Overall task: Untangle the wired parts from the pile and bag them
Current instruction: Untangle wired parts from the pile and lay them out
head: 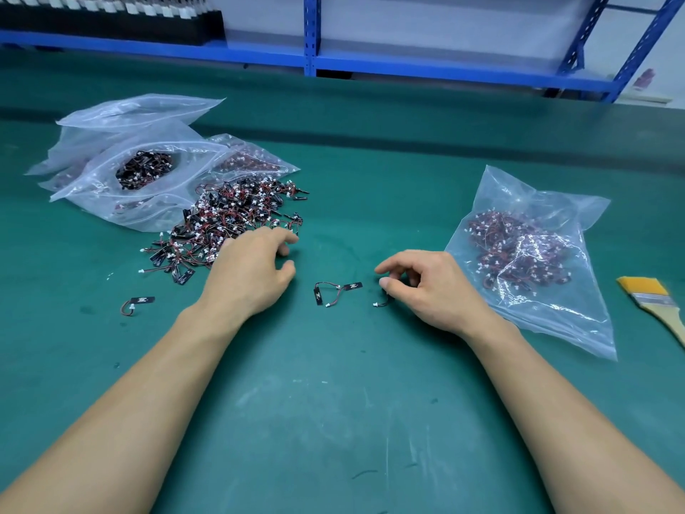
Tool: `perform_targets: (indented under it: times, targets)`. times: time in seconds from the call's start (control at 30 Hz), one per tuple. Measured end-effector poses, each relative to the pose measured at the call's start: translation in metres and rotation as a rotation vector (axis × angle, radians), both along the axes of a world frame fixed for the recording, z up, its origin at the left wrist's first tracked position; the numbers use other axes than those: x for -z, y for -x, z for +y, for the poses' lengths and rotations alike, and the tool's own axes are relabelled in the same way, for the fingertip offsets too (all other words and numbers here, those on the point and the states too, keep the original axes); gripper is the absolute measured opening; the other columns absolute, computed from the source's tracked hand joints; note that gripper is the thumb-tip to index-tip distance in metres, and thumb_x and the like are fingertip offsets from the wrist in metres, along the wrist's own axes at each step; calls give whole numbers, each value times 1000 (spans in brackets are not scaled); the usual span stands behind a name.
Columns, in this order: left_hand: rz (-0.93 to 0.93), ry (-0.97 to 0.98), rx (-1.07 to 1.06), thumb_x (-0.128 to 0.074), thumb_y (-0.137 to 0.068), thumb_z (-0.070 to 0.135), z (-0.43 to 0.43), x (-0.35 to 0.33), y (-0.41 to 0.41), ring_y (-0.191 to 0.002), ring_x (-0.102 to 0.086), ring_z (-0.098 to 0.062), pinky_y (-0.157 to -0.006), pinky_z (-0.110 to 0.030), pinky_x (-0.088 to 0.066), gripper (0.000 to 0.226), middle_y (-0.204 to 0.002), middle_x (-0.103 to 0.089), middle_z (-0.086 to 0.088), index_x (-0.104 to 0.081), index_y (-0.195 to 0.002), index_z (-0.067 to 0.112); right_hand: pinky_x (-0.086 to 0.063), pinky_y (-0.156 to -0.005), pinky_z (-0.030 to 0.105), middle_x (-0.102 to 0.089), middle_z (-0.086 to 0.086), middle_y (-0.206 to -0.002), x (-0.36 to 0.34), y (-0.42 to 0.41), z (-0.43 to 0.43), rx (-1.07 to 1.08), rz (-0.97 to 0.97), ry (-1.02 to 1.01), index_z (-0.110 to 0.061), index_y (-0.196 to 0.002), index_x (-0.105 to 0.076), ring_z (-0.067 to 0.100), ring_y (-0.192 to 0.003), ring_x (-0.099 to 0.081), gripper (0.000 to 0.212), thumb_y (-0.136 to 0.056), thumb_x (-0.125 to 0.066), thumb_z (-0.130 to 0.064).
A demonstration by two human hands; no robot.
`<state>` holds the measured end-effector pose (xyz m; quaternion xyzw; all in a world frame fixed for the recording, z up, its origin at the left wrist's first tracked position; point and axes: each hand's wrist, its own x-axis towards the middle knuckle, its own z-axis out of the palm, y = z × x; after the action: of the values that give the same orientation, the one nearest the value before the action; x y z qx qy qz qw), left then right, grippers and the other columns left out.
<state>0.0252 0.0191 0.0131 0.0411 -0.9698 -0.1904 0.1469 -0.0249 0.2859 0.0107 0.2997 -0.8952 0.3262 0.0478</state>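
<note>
Landmark: the pile [230, 224] of wired parts on the mat [333, 421].
Left hand [252, 272]: fingers loose and bent, grasping nothing, at the near edge of the pile, probably to pull more parts free.
Right hand [426, 287]: right of the pile; thumb and fingers pinch one part [381, 300], whose white plug hangs below.
Loose pair [335, 293]: two parts between the hands, wires seemingly crossed, likely set apart for separating.
Single part [139, 304]: one, near side of the pile, to its left.
Filled bag [526, 254]: one, far right of the pile, beside the right hand for easy dropping.
Bags [141, 172] behind pile: several, count unclear.
Brush [656, 302]: one, beyond the filled bag.
</note>
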Motion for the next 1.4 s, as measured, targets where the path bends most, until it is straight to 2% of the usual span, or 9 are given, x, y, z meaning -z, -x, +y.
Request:
perform_targets:
  times: [0.2,0.3,0.43,0.67,0.77,0.83,1.0,1.2,1.4]
  targets:
    - [21,-102,308,-67,-85,7,9,-4,-5,-90,-63,-9,-89,-32,-51,39,-101,-69,14,-66,-120,24,-36,-64,9,-62,-20,-73,-2,-1,1,-1,-4,16,-22,-97,-76,0,-65,-52,10,-88,-72,-19]
    - [125,-66,147,-62,-80,6,3,-7,-4,-87,-62,-13,-86,-34,-51,37,-97,-67,14,-68,-111,24,-36,-64,9,-63,-19,-73,-3,-2,1,2,-4,20,-21,-96,-76,0,-65,-52,9,-88,-72,-18]
    - [25,14,-53,-61,-79,11,-9,-6,-5,-93,-65,-19,-85,-35,-53,32,-97,-71,11,-70,-106,26,-36,-63,8,-63,-19,-72,-3,-1,1,7,-8,18,-21,-95,-76,-1,-65,-52,8,-88,-72,-17]
    - [17,-17,149,-65,-80,8,-3,-8,-7,-94,-68,-16,-90,-35,-53,29,-100,-74,7,-75,-103,23,-36,-62,8,-66,-14,-74,-3,-1,2,2,-25,22,-20,-93,-77,-1,-63,-53,7,-89,-72,-17]
    - [92,-22,55,-65,-80,10,-4,-8,-6,-100,-66,-21,-91,-39,-52,32,-104,-73,3,-73,-108,22,-37,-62,8,-65,-17,-73,-2,0,2,7,-28,27,-21,-92,-77,-1,-63,-53,7,-88,-72,-17]
    - [59,26,-38,-63,-81,13,-9,-8,-5,-107,-62,-25,-92,-40,-51,35,-111,-71,0,-70,-114,22,-37,-62,9,-65,-17,-73,-2,0,2,8,-29,29,-21,-92,-77,0,-63,-53,7,-88,-72,-17]
    - [-23,108,30,-63,-85,17,-7,-6,-6,-111,-54,-24,-94,-38,-46,35,-116,-69,2,-69,-119,25,-36,-61,9,-67,-15,-74,-1,0,2,6,-34,18,-24,-91,-76,0,-63,-53,7,-89,-72,-19]
    - [12,-5,127,-69,-86,11,-5,-10,-8,-89,-67,-17,-87,-38,-53,24,-93,-73,8,-75,-103,26,-36,-62,9,-67,-15,-74,-1,0,2,10,-41,11,-23,-90,-77,0,-64,-53,7,-89,-72,-18]
    - [-16,-62,244,-72,-79,15,-1,-11,-10,-61,-59,-2,-73,-31,-54,21,-68,-68,14,-79,-94,29,-37,-61,9,-66,-17,-71,-2,-1,3,-4,-36,13,-23,-91,-77,0,-62,-53,8,-88,-72,-18]
